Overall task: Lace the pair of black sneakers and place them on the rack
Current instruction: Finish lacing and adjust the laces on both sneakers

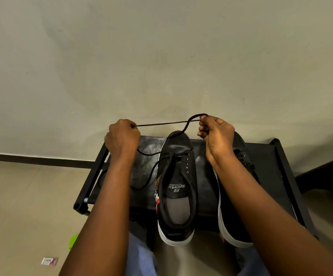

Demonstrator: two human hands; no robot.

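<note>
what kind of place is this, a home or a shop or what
Probably a room or entryway in a home. A low black shoe rack stands against a plain painted wall with a dark skirting strip, on a pale tiled floor. No shop fittings show.

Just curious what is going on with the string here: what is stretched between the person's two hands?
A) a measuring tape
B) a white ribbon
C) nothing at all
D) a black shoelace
D: a black shoelace runs taut from the left hand to the right hand, each gripping it above the sneaker on the rack.
</note>
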